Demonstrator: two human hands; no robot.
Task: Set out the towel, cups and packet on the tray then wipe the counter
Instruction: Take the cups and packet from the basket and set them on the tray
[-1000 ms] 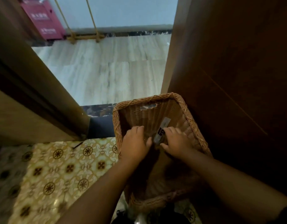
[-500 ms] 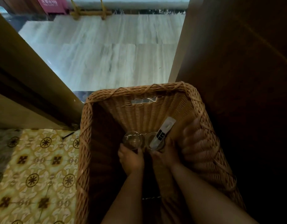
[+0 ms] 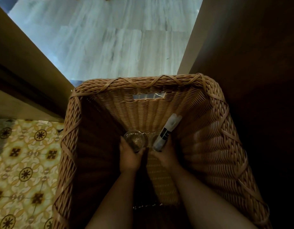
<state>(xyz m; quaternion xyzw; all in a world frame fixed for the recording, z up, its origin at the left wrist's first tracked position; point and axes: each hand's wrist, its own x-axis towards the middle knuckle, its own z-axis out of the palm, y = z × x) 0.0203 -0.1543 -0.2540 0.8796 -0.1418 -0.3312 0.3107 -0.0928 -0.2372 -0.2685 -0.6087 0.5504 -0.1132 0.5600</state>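
Both my hands reach deep into a tall wicker basket. My left hand is wrapped around a clear glass cup near the basket's bottom. My right hand grips a second glass, mostly hidden, together with a long white packet with black print that leans against the basket's far wall. No towel shows in this view.
The basket stands on a yellow patterned floor, against a dark wooden wall on the right. A wooden door frame runs along the left. Pale grey floor lies beyond the basket.
The view has closed in on the basket and tipped down into it. My hands have sunk deeper, and the clear cup in my left hand now shows.
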